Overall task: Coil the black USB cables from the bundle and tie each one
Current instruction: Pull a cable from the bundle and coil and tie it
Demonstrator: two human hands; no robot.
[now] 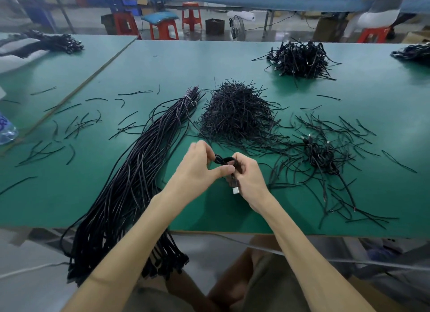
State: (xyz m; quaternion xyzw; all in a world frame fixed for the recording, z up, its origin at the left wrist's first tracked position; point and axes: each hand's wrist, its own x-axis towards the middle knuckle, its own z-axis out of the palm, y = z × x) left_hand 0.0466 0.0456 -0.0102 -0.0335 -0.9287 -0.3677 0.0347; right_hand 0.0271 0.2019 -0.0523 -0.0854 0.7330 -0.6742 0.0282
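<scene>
Both the left hand (197, 169) and the right hand (247, 178) have fingers curled on one coiled cable (223, 160), its silver plug (236, 190) dangling below, held above the green table (162, 67). Light, limp and springy, it likely wants pinching mid-coil; the bundle (130, 176) lies just left.

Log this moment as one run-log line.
left hand: pinches coiled cable | right hand: grips cable | bundle: overhangs table

No legible text or labels.
</scene>
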